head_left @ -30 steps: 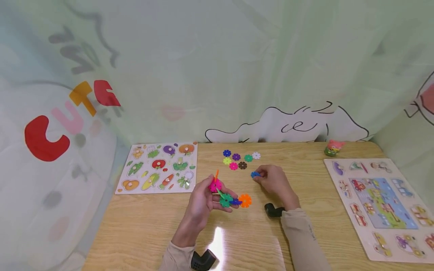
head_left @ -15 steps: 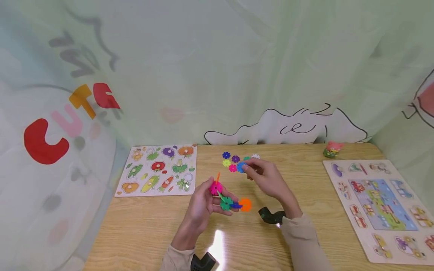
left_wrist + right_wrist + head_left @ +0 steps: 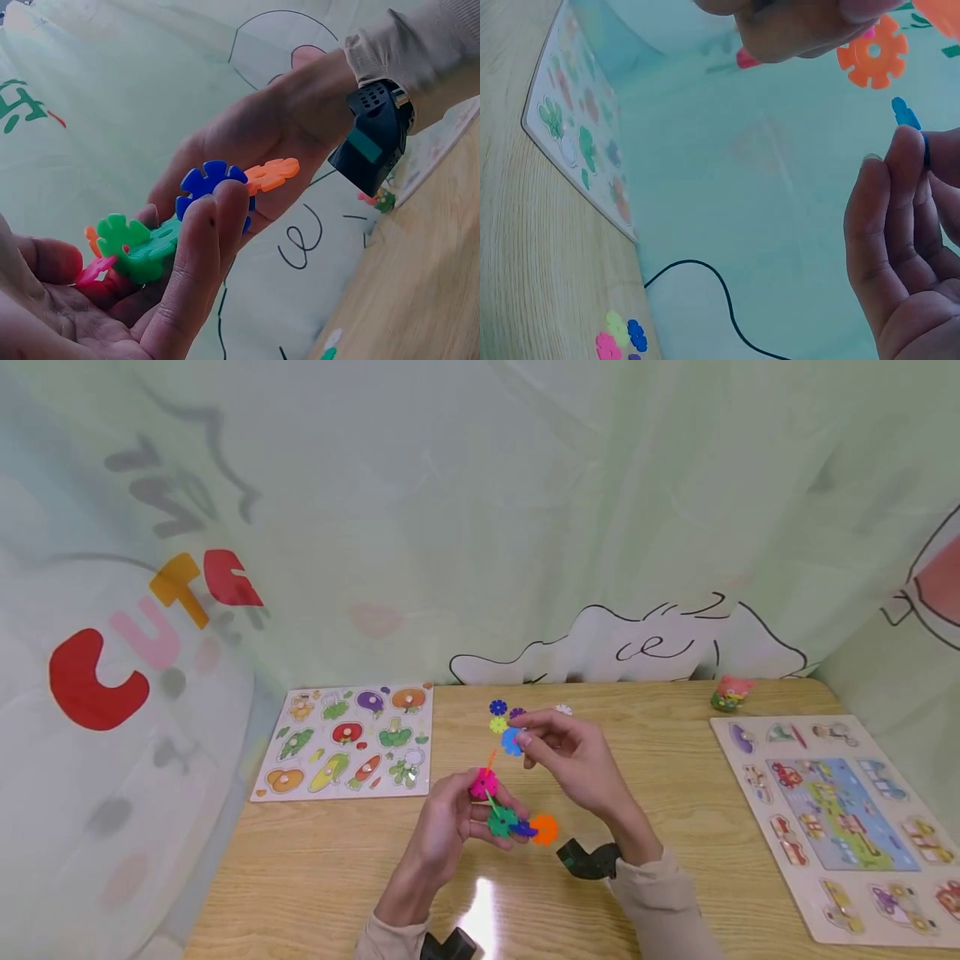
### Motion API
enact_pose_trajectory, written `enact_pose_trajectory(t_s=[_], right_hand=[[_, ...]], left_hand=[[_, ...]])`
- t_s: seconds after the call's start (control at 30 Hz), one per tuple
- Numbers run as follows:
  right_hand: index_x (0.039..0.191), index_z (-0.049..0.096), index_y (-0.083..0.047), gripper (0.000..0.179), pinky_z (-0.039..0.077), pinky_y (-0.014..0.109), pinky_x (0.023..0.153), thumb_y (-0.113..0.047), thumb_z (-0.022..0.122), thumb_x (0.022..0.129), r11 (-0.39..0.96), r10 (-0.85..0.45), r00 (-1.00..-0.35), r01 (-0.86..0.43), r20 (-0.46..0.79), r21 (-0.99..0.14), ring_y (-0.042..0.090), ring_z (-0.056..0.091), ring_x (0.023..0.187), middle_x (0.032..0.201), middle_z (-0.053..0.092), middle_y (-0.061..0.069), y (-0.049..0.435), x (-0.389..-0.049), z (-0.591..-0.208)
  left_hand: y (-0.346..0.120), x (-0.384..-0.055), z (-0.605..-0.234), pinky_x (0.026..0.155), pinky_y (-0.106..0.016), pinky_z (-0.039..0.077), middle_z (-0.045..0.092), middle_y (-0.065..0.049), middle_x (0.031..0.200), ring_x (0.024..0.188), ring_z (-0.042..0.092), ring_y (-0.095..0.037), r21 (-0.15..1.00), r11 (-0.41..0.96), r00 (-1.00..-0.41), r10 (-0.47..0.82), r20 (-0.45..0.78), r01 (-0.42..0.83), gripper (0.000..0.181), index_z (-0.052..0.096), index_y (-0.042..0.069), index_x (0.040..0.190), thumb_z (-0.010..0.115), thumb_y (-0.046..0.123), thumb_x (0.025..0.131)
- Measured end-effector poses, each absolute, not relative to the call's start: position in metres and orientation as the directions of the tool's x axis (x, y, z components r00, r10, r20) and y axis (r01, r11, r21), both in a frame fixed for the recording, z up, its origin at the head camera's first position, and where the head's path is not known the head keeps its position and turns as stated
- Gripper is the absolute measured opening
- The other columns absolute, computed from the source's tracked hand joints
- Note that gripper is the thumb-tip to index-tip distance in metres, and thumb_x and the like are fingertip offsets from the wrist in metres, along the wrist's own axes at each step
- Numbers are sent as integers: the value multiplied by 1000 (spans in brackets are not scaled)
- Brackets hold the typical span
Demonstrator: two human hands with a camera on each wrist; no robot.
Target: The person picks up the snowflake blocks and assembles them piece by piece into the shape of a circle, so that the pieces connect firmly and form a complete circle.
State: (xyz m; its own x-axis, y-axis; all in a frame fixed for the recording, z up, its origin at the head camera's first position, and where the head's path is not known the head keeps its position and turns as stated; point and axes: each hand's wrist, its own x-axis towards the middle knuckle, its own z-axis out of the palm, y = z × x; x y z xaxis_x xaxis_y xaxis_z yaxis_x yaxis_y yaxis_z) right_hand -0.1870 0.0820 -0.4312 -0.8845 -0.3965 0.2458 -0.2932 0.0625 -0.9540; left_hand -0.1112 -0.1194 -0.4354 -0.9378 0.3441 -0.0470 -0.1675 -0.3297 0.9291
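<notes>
My left hand holds a chain of interlocking snowflake discs, pinching the pink disc with the thumb. A thin orange disc stands up edge-on from the pink one. Lower along the chain come a light green disc, a green disc, a dark blue disc and another orange disc at the end. Close above the chain, my right hand pinches a light blue disc between thumb and fingers. In the right wrist view this blue disc is just apart from the upright orange disc.
Behind the hands lie loose discs, among them a dark blue one, a yellow one and a white one. A vegetable puzzle board lies left, a vehicle puzzle board right. A small pink-topped figure stands back right.
My right hand has lifted the light blue disc off the table and carried it left, close to the upright orange disc. The left hand still holds the chain, almost in place.
</notes>
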Motion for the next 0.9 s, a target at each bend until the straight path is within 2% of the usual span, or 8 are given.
enact_pose_trajectory(t_s=[0.13,0.2,0.33,0.43,0.53,0.7,0.77,0.9], right_hand=[[121,74,0,20,64,28,76,-5,66,104,56,-420,-870,-308,258,-950,21,72,77,100,72,15,81,-184,-429],[121,74,1,20,65,28,77,-4,66,104,58,-425,-865,-320,266,-946,20,72,77,102,72,16,81,-182,-428],[120,73,3,19,65,28,76,-2,66,103,58,-405,-859,-365,312,-929,20,72,77,103,73,17,81,-180,-427],[120,74,2,19,66,28,75,0,66,103,61,-394,-850,-404,350,-913,19,71,77,102,74,17,82,-179,-426],[119,75,1,20,65,27,74,2,66,102,66,-400,-838,-431,372,-900,17,71,77,100,74,14,83,-179,-426],[119,76,1,21,65,26,76,4,67,100,60,-414,-824,-448,386,-892,18,71,79,99,74,11,83,-178,-425],[119,76,0,21,66,27,79,3,67,100,54,-425,-822,-440,378,-896,19,72,81,100,74,10,83,-178,-423],[120,75,-1,21,65,28,86,3,67,101,28,-446,-817,-420,365,-907,18,74,91,107,74,12,83,-175,-419]], left_hand=[[-118,-110,-433,63,-30,65,81,-8,93,75,81,-18,943,-288,-941,334,-62,-164,55,67,2,93,24,27,114],[-117,-109,-431,62,-30,65,81,-15,95,75,80,-18,952,-262,-941,331,-67,-160,55,66,1,92,24,27,114],[-116,-108,-431,61,-29,65,74,-37,101,74,80,-18,964,-230,-939,341,-50,-135,58,61,-13,96,25,28,115],[-115,-107,-431,60,-29,64,69,-45,104,74,80,-17,968,-219,-934,354,-38,-123,61,56,-22,101,24,28,115],[-115,-107,-430,60,-30,65,69,-44,103,75,81,-22,973,-195,-933,358,-45,-122,60,55,-23,101,23,26,115],[-115,-106,-426,61,-31,65,70,-39,100,81,79,-44,989,-104,-937,345,-62,-104,58,60,-18,99,26,25,116],[-115,-104,-424,62,-30,65,71,-35,99,79,79,-42,995,-42,-944,324,-70,-88,57,62,-15,98,29,27,117],[-113,-99,-420,62,-29,65,74,-23,94,70,76,-20,995,92,-962,267,-52,-29,51,65,-7,94,34,25,118]])
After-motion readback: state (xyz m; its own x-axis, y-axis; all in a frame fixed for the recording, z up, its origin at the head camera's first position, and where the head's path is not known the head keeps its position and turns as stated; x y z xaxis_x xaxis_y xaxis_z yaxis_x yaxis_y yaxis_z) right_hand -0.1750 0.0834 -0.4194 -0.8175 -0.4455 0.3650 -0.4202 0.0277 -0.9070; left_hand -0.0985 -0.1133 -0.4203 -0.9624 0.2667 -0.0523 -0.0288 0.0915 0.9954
